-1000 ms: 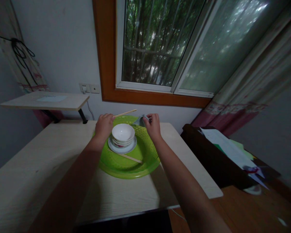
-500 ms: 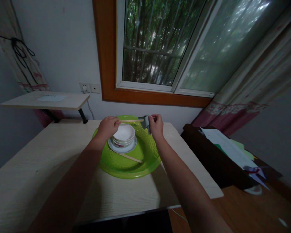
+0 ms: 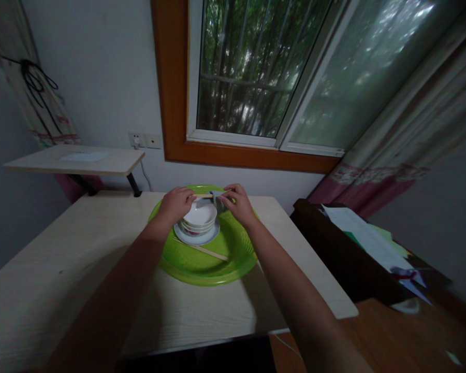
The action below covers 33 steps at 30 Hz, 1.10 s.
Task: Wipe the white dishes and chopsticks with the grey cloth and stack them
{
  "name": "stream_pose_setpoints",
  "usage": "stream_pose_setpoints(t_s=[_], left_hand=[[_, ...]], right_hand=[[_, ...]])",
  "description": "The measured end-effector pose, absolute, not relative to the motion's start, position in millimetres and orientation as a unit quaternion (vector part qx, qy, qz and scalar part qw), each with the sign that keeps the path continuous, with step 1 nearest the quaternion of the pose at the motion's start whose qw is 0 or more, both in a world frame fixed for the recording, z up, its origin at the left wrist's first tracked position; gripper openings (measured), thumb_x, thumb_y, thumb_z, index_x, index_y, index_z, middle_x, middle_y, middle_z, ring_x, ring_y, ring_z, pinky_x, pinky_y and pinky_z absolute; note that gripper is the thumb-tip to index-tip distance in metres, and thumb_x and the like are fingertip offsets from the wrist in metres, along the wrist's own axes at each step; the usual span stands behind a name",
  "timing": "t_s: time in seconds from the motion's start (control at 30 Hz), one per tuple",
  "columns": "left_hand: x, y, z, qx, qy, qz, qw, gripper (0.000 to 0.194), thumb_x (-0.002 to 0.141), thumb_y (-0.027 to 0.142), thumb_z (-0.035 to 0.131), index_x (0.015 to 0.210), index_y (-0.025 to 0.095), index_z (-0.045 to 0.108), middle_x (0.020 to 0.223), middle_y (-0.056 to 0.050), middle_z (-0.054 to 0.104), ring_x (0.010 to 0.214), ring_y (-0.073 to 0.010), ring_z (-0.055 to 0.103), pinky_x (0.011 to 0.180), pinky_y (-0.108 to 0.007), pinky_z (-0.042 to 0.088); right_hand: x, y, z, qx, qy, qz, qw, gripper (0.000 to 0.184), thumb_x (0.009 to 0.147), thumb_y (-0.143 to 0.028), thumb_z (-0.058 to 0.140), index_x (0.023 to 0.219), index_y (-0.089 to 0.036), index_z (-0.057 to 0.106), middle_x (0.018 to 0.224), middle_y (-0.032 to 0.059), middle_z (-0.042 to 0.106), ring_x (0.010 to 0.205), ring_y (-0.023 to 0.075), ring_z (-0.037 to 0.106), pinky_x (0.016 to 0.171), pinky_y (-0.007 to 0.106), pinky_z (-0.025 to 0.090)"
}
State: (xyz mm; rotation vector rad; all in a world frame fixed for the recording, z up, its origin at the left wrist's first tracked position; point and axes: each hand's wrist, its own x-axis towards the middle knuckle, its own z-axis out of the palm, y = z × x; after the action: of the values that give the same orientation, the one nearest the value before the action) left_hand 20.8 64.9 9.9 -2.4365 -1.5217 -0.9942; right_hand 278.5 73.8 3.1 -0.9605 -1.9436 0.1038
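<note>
My left hand is closed on one end of a pair of chopsticks, held level above the bowls. Closed around a grey cloth, my right hand has it at the chopsticks' other end, and the cloth hangs down beside the bowls. Below them, several white bowls are stacked on a white plate. The plate sits in a round green plastic basin. More chopsticks lie in the basin in front of the plate.
The basin stands on a pale wooden table. A small raised shelf with a paper on it is at the left. Dark furniture with papers stands at the right. Behind the table are a wall and a window.
The chopsticks in my left hand have swung from slanting up to level. My right hand has moved the cloth onto them, then leftward along them toward my left hand.
</note>
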Motion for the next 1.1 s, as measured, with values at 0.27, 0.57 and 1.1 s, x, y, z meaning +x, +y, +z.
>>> stream_pose_setpoints(t_s=[0.27, 0.57, 1.1], left_hand=[[20.6, 65.0, 9.4, -0.787, -0.505, -0.353, 0.044, 0.026, 0.093, 0.032, 0.052, 0.091, 0.022, 0.076, 0.095, -0.010, 0.075, 0.089, -0.0247, 0.067, 0.080, -0.036, 0.049], [28.8, 63.8, 11.0, -0.840, -0.436, -0.324, 0.012, 0.024, 0.094, 0.026, 0.052, 0.084, 0.021, 0.073, 0.089, -0.010, 0.072, 0.089, -0.0241, 0.065, 0.086, -0.037, 0.050], [44.6, 52.5, 15.6, -0.869, -0.407, -0.282, -0.003, 0.022, 0.098, 0.020, 0.046, 0.096, 0.016, 0.067, 0.099, -0.011, 0.070, 0.095, -0.0227, 0.063, 0.090, -0.036, 0.048]], right_hand=[[275.8, 71.2, 5.7, -0.383, -0.818, -0.002, 0.429, 0.030, 0.083, -0.033, 0.076, 0.107, -0.022, 0.063, 0.117, 0.0112, 0.061, 0.112, 0.0271, 0.054, 0.098, 0.044, 0.046], [273.0, 69.2, 9.6, -0.368, -0.857, -0.045, 0.359, 0.017, 0.095, -0.036, 0.063, 0.103, -0.023, 0.070, 0.097, 0.0073, 0.071, 0.093, 0.0241, 0.058, 0.087, 0.038, 0.044], [257.6, 53.2, 17.5, -0.351, -0.879, -0.036, 0.322, 0.020, 0.098, -0.035, 0.059, 0.109, -0.021, 0.069, 0.100, 0.0080, 0.073, 0.095, 0.0231, 0.059, 0.089, 0.035, 0.045]])
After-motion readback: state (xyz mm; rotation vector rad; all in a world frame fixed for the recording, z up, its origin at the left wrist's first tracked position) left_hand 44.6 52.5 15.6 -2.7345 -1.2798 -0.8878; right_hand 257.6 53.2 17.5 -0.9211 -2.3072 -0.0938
